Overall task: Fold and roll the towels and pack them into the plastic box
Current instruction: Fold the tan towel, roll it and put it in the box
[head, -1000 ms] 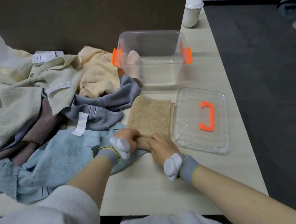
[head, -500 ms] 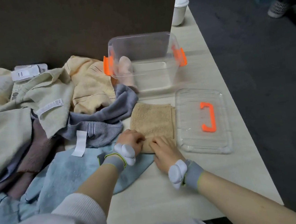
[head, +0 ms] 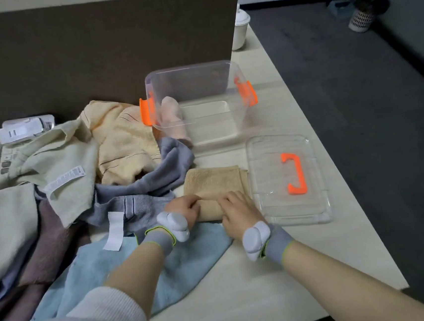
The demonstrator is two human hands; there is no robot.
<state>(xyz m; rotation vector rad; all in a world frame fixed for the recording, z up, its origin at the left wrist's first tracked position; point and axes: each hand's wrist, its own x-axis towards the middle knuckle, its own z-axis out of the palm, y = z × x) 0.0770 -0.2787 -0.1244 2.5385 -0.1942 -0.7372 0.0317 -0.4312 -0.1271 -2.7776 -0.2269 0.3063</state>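
A folded tan towel [head: 213,183] lies flat on the table, its near end rolled up. My left hand [head: 184,210] grips the left part of that roll, and my right hand [head: 239,209] grips the right part, fingers curled over it. Beyond the towel stands the clear plastic box [head: 198,84] with orange latches, a rolled pink towel [head: 173,117] inside at its left. Its clear lid [head: 275,211] with an orange handle lies right of the tan towel.
A heap of loose towels fills the left: light blue [head: 128,269], grey [head: 156,181], yellow [head: 123,143], pale green [head: 58,159] and brown [head: 50,243]. A white device [head: 24,129] lies behind them, a white bottle [head: 240,30] at the far edge. A dark partition [head: 92,55] backs the table.
The roll has advanced away from me along the tan towel, with both hands following it, so less flat towel shows. The camera view has tilted up.
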